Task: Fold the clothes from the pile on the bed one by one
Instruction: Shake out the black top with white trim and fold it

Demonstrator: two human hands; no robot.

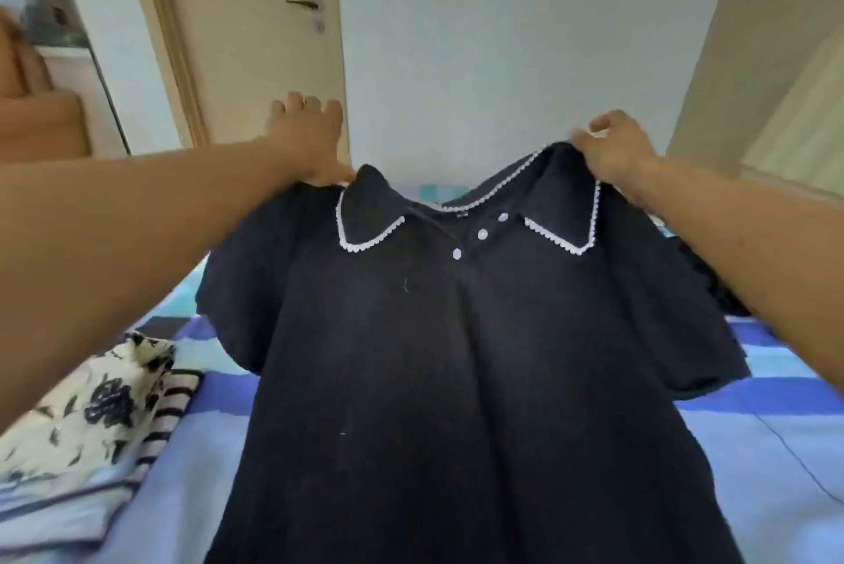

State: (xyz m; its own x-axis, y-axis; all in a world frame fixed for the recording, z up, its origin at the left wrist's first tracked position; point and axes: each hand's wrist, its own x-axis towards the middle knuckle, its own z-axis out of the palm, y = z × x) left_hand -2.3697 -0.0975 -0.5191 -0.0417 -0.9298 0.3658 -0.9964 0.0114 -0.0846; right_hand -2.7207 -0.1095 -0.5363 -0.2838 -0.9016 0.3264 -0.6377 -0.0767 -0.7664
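I hold a black short-sleeved shirt (438,358) up in front of me above the bed; it has a white-trimmed collar and three white buttons. My left hand (310,138) pinches its left shoulder beside the collar, fingers partly spread above the pinch. My right hand (612,148) grips the right shoulder at the collar edge. The shirt hangs front side toward me, its lower part draping down to the bottom of the view. Dark clothes (712,285) lie on the bed behind my right forearm, mostly hidden.
The bed (753,449) has a blue, purple and teal checked sheet. Folded clothes (87,417), a white floral piece over a striped one, sit at the left. A closed door (255,29) stands behind, a wooden cabinet (767,61) at the right.
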